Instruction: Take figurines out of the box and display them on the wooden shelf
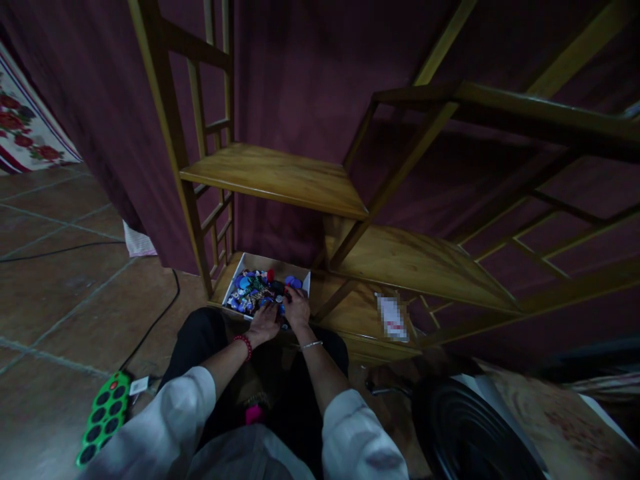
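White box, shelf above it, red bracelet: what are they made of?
White box: probably cardboard, matte; thin, straight, pale walls suggest it, though coated board or plastic is possible.
Shelf: looks like wood, varnished; yellow-brown streaks and a soft sheen.
Red bracelet: round beads visible; plastic, glass or stone, can't tell.

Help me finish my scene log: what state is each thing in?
White box: open, holding small mixed items
Left hand: at the box's near side, grip unclear
Right hand: fingers among the items, grip unclear
Green power strip: corded, lying on the floor
Maroon curtain: hanging behind the wooden shelving
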{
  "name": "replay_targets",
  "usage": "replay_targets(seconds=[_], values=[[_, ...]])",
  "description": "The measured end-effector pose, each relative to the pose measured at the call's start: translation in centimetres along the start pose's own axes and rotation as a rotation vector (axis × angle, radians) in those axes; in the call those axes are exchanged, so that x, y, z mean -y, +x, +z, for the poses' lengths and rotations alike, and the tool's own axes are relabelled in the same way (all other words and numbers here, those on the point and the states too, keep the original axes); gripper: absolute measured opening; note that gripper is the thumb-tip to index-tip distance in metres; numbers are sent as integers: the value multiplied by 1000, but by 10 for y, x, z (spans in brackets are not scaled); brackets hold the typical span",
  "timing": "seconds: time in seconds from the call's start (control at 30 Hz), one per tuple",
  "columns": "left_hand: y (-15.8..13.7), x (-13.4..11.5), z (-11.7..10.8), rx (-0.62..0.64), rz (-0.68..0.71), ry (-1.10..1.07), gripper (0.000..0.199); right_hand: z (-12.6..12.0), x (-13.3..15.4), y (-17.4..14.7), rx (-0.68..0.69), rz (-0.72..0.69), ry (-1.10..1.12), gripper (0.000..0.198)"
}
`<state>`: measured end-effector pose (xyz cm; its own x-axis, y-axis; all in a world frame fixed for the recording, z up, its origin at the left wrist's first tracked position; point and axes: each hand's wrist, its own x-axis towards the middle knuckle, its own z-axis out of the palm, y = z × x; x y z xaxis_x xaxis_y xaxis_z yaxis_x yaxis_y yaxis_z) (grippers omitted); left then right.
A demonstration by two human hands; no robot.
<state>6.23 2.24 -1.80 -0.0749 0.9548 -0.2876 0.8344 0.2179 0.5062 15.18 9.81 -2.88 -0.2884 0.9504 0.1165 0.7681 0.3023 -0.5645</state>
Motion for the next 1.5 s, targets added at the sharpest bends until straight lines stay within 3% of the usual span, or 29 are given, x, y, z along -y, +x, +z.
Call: replay_targets(seconds=[0.1, 0.23, 0.4, 0.8, 1.03, 1.33, 1.5], values=[[0, 1, 0, 2, 6, -11, 53, 2, 9, 11, 121, -132, -101, 47], [1, 5, 3, -11, 33, -28, 52, 10, 15, 27, 266, -175, -172, 63], [5, 7, 6, 19, 1, -9, 52, 9, 15, 38, 385, -170, -188, 58], [3, 1, 2, -12, -67, -69, 58, -5, 8, 29, 212, -75, -169, 30], [3, -2, 1, -23, -90, -104, 60, -5, 5, 17, 138, -138, -166, 41], [16, 4, -3, 10, -226, -204, 67, -8, 10, -11, -1, -102, -152, 27], [15, 7, -1, 2, -228, -219, 65, -6, 4, -23, 57, -78, -128, 35]])
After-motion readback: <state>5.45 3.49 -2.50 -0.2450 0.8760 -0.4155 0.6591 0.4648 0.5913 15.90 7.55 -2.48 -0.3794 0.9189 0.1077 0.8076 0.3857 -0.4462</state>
